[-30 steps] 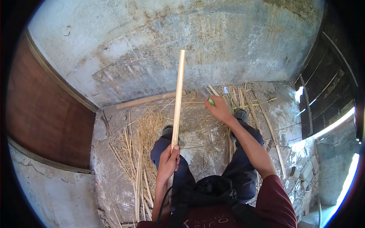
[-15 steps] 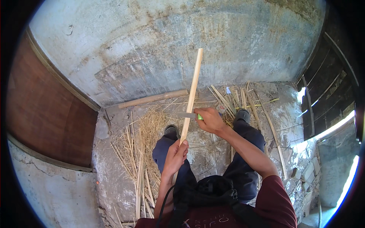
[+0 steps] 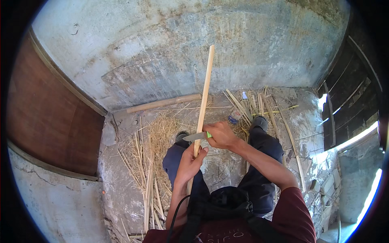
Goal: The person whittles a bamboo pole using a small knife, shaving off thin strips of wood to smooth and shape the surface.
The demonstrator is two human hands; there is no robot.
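Observation:
A long pale bamboo strip (image 3: pixel 205 91) stands out in front of me, its lower end running back past my wrist toward my lap. My left hand (image 3: pixel 189 165) is closed around its lower part, thumb to the right. Just above that thumb, a knife (image 3: pixel 193 138) lies across the strip, its blade pointing left and slightly down. My right hand (image 3: pixel 221 135) is closed on the knife's green handle, most of which the fingers hide. The two hands are close together.
Thin shavings (image 3: pixel 162 131) and split strips (image 3: pixel 149 190) cover the floor by my left foot. More strips (image 3: pixel 239 103) lie beyond my right foot. A round pole (image 3: pixel 164 103) rests along the stained wall (image 3: pixel 194 60). A brown panel (image 3: pixel 52 117) stands left.
My right hand and the knife have slid down the strip toward my left hand, the blade tilting. My left hand has shifted slightly up, and the strip stands a little more upright.

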